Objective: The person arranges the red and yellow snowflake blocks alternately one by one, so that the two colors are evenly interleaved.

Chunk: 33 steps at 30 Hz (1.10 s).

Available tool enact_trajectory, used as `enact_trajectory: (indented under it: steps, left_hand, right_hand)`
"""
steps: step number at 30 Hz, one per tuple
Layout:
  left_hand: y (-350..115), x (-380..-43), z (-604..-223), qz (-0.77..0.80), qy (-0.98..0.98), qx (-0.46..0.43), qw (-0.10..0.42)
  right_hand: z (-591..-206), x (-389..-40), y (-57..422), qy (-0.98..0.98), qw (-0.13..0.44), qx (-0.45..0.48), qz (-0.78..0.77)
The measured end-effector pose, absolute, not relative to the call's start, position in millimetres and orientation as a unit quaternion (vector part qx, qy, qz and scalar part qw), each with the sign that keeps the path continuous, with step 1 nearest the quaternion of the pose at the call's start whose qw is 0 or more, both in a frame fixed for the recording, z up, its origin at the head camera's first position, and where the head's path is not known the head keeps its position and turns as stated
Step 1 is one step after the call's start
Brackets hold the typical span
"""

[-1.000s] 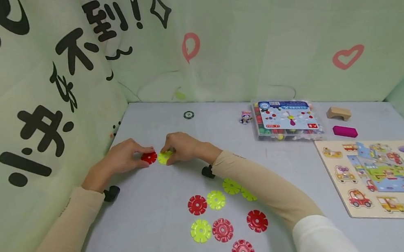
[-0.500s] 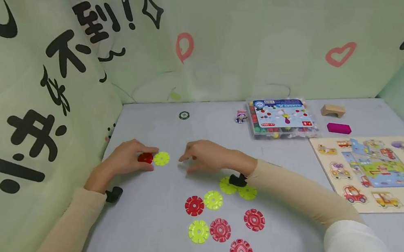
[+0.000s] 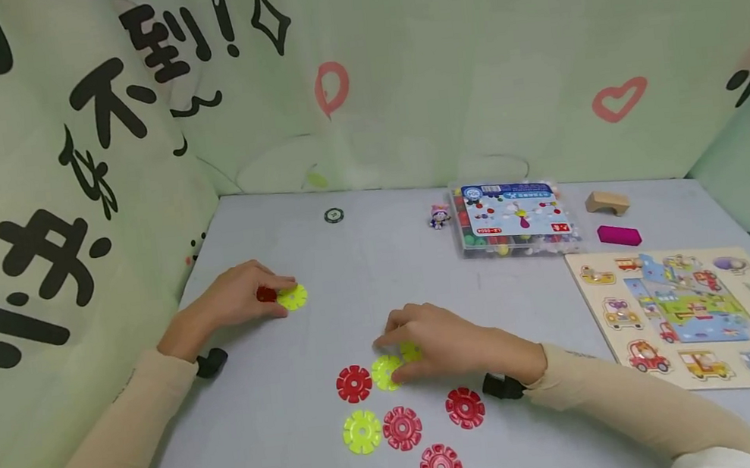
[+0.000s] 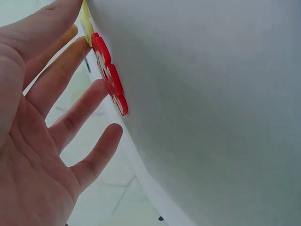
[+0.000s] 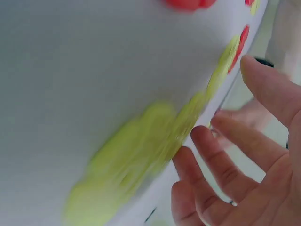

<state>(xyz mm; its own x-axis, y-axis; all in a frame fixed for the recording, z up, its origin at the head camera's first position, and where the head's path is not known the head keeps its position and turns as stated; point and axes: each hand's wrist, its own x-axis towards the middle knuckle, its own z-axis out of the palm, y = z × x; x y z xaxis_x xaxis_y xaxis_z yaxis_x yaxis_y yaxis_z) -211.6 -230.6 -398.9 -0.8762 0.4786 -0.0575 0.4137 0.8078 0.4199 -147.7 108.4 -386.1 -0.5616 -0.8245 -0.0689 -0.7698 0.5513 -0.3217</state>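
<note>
My left hand holds a red notched plastic building disc between thumb and fingers, low at the table's left side. A yellow-green notched disc lies against its right edge, partly under the fingertips. In the left wrist view the red disc lies nearly flat on the table, its edge near the fingertips. My right hand hovers over two yellow-green discs, fingers extended and thumb apart. One yellow-green disc shows by the thumb; another is mostly hidden behind the hand.
Several loose discs lie nearer, including a red disc and a yellow-green disc. Behind are a green-black chip, a small figurine and a plastic bead box. Wooden blocks and a picture puzzle board sit right.
My right hand has let go of the yellow-green disc beside the red one and moved right and nearer, over the other yellow-green discs. The left hand stays at the red disc.
</note>
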Motion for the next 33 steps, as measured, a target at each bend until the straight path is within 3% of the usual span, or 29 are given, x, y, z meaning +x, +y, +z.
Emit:
enact_trajectory:
  steps: [12,22,33]
  left_hand:
    - [-229,-215,-402,0.186,0.950,0.238,0.075]
    - [-228,-212,-398,0.177,0.953,0.235,0.078]
    - [-228,-212,-398,0.177,0.953,0.234,0.072]
  right_hand:
    - [-388,-133,59,0.843,0.074,-0.532,-0.042]
    - [-384,-131,52,0.851,0.133,-0.501,-0.081]
    - [-386,-134,53,0.820,0.148,-0.538,-0.130]
